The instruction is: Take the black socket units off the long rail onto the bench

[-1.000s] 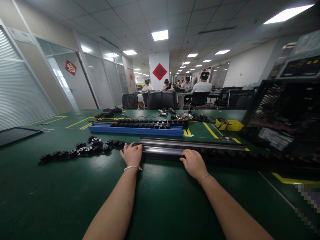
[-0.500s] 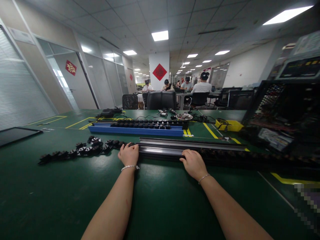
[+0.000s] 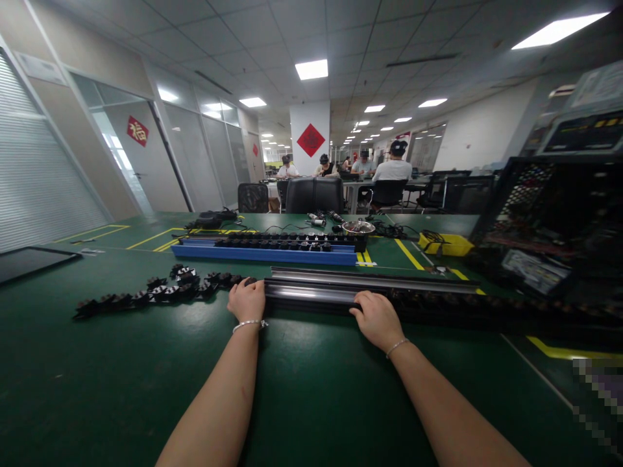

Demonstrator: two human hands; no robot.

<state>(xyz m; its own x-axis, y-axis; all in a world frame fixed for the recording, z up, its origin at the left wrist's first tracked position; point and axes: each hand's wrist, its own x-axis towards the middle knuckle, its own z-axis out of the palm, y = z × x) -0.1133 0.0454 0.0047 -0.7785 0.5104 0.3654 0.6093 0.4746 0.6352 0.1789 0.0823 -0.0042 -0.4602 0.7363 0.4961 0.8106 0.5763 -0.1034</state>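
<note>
Left hand (image 3: 246, 301) curled over left end of metal rail (image 3: 311, 295), right hand (image 3: 377, 318) clasping it; rail flat on green surface (image 3: 311, 389). Blue channel (image 3: 265, 254) behind, black clip chain (image 3: 168, 294) left, computer case (image 3: 549, 220) right. Red door sign (image 3: 137, 131) reads 福.

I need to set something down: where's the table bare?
Bare: green table between left forearm and right forearm; mostly so in front of the black parts at left. Crowded: from metal rails back to blue rail and bowl.

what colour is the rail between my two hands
The rail is silver-grey along its top and dark in front, best seen in the head view.
</note>
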